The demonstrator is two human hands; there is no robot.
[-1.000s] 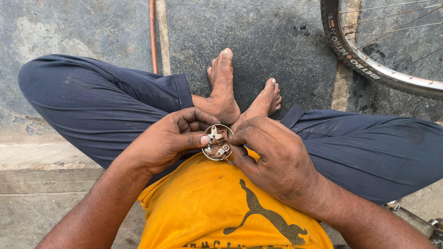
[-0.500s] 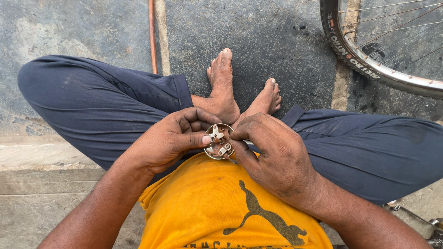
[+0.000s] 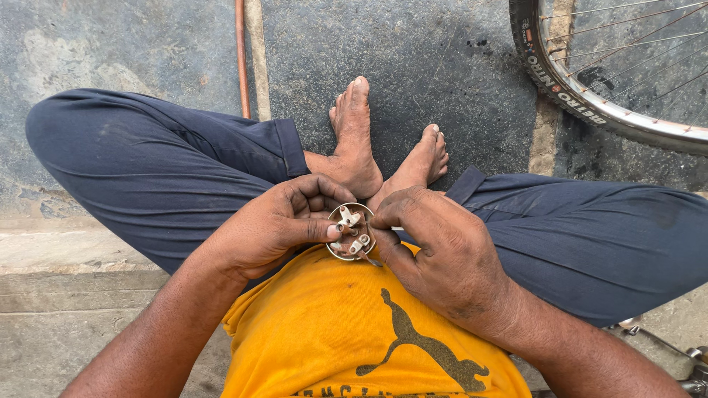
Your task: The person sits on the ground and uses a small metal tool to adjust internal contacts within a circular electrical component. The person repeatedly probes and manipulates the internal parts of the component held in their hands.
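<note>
Our left hand (image 3: 276,225) pinches the small round metal part (image 3: 351,232) at its near rim, thumb closed over the face; our right hand (image 3: 435,254) closes on its far side, fingertips at what looks like a thin pin — hard to tell. The part sits between both grips, above the yellow shirt (image 3: 354,324). If either pinch slackens, its little white pieces could drop into the lap. Beyond the grip lie bare feet (image 3: 358,140), then the stone floor (image 3: 413,59) and bicycle wheel (image 3: 612,74).
</note>
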